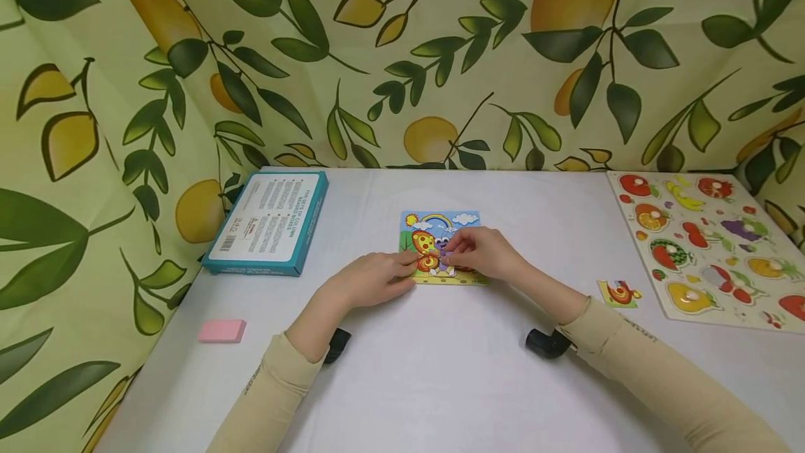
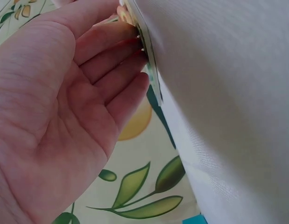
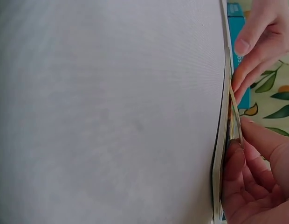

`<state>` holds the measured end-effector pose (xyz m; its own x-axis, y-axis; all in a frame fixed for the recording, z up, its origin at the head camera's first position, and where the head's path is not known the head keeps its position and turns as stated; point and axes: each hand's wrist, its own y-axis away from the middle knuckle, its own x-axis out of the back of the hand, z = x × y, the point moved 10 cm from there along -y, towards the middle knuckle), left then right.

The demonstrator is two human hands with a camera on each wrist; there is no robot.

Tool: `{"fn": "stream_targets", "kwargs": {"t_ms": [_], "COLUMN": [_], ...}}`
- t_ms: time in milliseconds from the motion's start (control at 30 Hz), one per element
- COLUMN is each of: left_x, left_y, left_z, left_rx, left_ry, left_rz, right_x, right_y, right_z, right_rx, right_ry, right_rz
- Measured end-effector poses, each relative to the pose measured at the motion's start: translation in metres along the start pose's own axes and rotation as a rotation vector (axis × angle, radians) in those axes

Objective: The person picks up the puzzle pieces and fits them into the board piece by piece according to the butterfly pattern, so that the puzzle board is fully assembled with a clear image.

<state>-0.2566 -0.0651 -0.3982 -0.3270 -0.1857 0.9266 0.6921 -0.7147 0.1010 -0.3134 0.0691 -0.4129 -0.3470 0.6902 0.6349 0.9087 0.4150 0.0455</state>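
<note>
A small jigsaw puzzle board (image 1: 464, 218) with a butterfly, sun and rainbow lies at mid-table. My left hand (image 1: 376, 279) rests at its left side, fingertips on the picture, fingers gently bent. From the right, my right hand (image 1: 487, 252) reaches over the board and pinches a thin puzzle piece (image 3: 237, 119) between thumb and fingers. In the right wrist view that piece is tilted up off the board, one end close to the left fingertips. Part of the butterfly is hidden under the right hand. A loose puzzle piece (image 1: 620, 293) with a red-orange swirl lies to the right.
A teal-edged box (image 1: 267, 219) lies at the back left, with a pink block (image 1: 223, 331) in front of it. On the right is a fruit peg puzzle board (image 1: 685, 264). A leaf-patterned cloth (image 1: 390, 110) hangs behind the white table.
</note>
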Motion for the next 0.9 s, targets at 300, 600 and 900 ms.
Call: {"fn": "stream_targets", "kwargs": {"t_ms": [300,600,900], "left_x": [-0.002,-0.001,-0.001], "left_y": [0.000,0.000,0.000], "left_z": [-0.004,0.001,0.002], "left_rx": [0.026,0.003,0.015], "left_ry": [0.027,-0.066,-0.080], "left_rz": [-0.011,0.001,0.006], "right_x": [0.000,0.000,-0.002], "right_y": [0.003,0.003,0.002], "right_z": [-0.010,-0.013,-0.009], "right_rx": [0.078,0.125,0.094], "right_ry": [0.073,0.102,0.093], "right_rz": [0.017,0.035,0.019]}}
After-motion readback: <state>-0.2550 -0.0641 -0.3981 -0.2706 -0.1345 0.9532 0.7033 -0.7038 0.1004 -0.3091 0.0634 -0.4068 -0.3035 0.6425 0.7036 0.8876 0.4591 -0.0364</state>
